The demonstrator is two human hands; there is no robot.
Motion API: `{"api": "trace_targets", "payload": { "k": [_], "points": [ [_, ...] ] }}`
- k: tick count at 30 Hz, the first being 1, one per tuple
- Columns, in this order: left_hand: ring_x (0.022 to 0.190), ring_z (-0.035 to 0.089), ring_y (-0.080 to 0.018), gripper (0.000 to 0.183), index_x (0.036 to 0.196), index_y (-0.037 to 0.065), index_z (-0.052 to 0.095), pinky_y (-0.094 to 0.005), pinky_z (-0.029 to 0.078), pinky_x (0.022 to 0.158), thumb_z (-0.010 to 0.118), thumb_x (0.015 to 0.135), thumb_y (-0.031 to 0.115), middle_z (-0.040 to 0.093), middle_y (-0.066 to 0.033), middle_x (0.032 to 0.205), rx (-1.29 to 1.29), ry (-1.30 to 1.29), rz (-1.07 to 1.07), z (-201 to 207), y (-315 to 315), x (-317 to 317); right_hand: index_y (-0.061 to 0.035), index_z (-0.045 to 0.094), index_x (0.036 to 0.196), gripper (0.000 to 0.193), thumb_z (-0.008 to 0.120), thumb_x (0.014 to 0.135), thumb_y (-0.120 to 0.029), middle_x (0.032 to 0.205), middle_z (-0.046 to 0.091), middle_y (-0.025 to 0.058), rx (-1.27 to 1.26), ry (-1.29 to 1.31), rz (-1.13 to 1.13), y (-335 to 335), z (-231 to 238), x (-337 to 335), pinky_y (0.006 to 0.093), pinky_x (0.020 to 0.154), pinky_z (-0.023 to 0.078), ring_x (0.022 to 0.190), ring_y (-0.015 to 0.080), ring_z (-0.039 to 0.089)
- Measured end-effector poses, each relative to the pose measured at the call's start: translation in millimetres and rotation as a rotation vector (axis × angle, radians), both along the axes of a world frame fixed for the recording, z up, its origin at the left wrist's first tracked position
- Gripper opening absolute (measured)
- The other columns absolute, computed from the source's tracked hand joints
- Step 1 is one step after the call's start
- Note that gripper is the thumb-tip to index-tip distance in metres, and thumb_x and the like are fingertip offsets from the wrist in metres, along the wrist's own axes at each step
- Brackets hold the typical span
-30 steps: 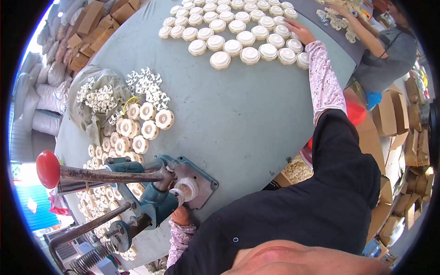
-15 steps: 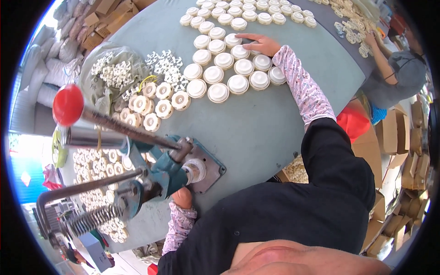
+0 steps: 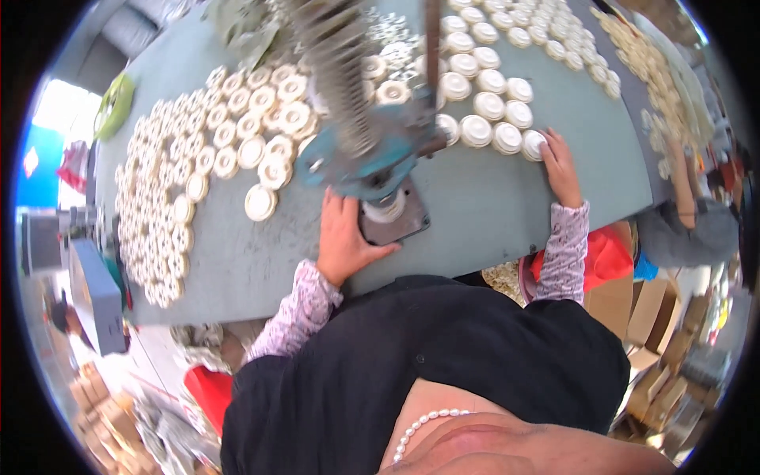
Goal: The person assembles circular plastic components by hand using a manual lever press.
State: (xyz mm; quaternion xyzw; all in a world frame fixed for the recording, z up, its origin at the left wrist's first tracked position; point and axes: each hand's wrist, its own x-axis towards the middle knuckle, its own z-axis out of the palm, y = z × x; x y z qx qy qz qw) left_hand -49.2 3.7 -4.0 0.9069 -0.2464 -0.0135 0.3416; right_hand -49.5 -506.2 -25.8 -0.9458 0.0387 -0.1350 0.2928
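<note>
My left hand [image 3: 342, 237] rests on the table against the press's metal base plate [image 3: 400, 223], fingers stretched forward and thumb out along the plate's near edge. A white ring-shaped part [image 3: 385, 207] sits on that plate, under the teal head of the hand press [image 3: 360, 162]; the head partly hides it. Over on the right, my right hand [image 3: 562, 170] has its fingers extended against the side of a round white cap [image 3: 533, 146]. That cap stands at the near right end of the rows of similar caps [image 3: 476, 130].
Many cream scalloped wheels [image 3: 226, 158] cover the table's left side. Small white pieces [image 3: 393, 36] lie behind the press, its spring and lever rising in front. A green roll [image 3: 115, 107] stands at the far left edge. Another person [image 3: 685, 229] works at the right.
My right hand has come back from among the caps to their near right end. The view has swung left, and my left hand now shows beside the press base.
</note>
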Motion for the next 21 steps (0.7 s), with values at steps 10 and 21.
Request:
{"api": "trace_targets", "payload": {
  "k": [10,21],
  "points": [
    [0.154,0.03,-0.0512,0.14,0.167,0.007,0.025,-0.0577,0.024,0.128,0.101,0.054,0.039,0.031,-0.0337,0.164,-0.135,-0.087,-0.047,-0.7,-29.0,10.6,-0.0022,0.07,0.132,0.043,0.081,0.094,-0.021,0.129,0.073,0.0118,0.609,0.204,-0.052,60.5,46.1,-37.6,0.0335,0.105,0.051,0.12,0.0214,0.068],
    [0.149,0.043,-0.0434,0.11,0.151,0.0,0.051,-0.0509,0.038,0.121,0.099,0.063,0.046,0.055,-0.0218,0.151,-0.52,-0.094,-0.075,27.4,-36.9,0.6,-0.0199,0.081,0.118,0.05,0.083,0.072,-0.002,0.121,0.063,0.0074,-0.085,-0.484,0.607,232.1,61.4,-24.1,0.0412,0.099,0.057,0.113,0.0282,0.066]
  ]
}}
